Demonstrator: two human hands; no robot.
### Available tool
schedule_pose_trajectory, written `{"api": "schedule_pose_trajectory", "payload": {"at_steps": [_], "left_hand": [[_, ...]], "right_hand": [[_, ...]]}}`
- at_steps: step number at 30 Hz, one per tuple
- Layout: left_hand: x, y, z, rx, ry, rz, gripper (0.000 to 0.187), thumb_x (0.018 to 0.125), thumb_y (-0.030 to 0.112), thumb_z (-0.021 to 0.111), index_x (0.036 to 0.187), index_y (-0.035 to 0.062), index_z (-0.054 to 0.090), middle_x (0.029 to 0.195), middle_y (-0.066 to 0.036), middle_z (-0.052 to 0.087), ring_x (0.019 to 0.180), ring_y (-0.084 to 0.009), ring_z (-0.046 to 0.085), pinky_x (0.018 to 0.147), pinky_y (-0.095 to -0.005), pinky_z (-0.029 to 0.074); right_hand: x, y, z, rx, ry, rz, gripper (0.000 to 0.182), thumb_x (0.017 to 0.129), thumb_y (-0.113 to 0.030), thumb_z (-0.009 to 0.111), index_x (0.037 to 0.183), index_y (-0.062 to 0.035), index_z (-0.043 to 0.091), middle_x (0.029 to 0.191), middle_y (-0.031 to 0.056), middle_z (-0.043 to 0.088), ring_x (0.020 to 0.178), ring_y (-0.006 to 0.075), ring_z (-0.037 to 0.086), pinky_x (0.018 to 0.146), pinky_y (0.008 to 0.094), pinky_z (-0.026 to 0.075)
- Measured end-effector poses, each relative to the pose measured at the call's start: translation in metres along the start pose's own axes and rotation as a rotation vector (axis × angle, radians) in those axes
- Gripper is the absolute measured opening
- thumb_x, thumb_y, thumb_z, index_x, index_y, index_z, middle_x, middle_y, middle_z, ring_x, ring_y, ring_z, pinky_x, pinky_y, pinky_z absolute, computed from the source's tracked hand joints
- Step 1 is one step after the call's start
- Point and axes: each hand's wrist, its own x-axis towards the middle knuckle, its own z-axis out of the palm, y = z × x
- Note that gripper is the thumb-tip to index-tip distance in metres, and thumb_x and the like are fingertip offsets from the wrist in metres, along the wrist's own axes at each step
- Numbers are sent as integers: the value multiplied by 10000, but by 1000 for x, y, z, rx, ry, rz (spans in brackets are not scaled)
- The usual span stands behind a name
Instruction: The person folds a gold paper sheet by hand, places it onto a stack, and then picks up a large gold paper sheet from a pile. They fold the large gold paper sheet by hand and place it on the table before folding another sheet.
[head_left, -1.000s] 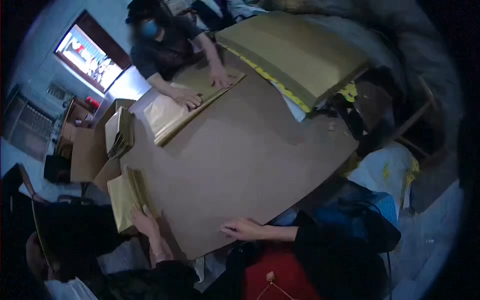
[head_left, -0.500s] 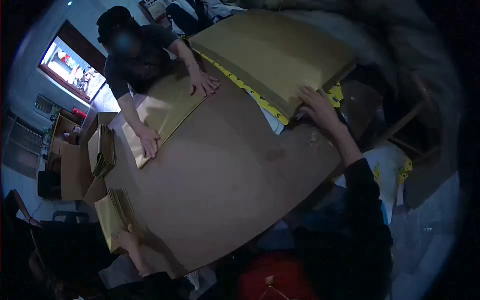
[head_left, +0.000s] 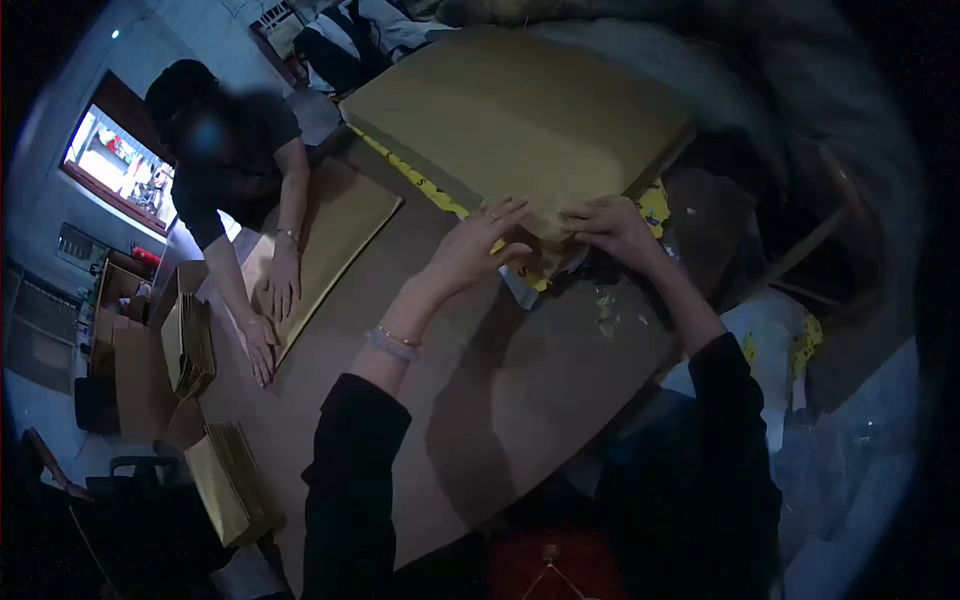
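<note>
Gone from the small gold stack at 7 o'clock, where it rested a second ago, and now stretched far up the table: left hand (head_left: 472, 248), fingers spread apart, fingertips laid on the near corner of the big stack of gold sheets (head_left: 520, 110). Met there by the right hand (head_left: 612, 226), already at that edge half a second ago, fingers now curled and pinched together on the corner of the top sheets, though how many are caught cannot be told. Both hands close together, nearly touching, just above the picture's centre toward 1 o'clock. Stack itself lying flat across the top at 12 o'clock, over a yellow strip with black marks (head_left: 420, 182) showing along its lower edge. Small paper scraps (head_left: 606, 312) scattered on the brown table (head_left: 520, 390) just below the right hand. At 10 o'clock, a co-worker's hands (head_left: 270, 310) pressed flat on a single gold sheet (head_left: 335, 225), one hand shifted lower along its edge than half a second back. Left of that at 9 o'clock, a small pile of folded gold pieces (head_left: 190, 345) upright beside a cardboard box (head_left: 130, 380); another gold pile (head_left: 232, 485) at 7 o'clock, untouched now.
</note>
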Motion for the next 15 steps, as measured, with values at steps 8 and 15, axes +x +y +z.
{"api": "schedule_pose_trajectory", "payload": {"at_steps": [8,15], "left_hand": [[39,-18,8,-464,-295,-132,432,827,195,666,1217,40,561,1287,-85,541,1182,-205,504,949,-334,434],[39,-18,19,-731,-94,-454,244,916,171,568,1078,-5,618,848,-29,660,749,-76,573,691,-242,479]], "right_hand": [[17,2,-18,559,-192,361,187,742,-133,720,909,-51,710,964,40,690,846,143,627,771,278,483],[19,10,-9,808,-177,616,277,770,-235,741,973,-55,688,786,7,658,726,84,587,661,253,472]]}}
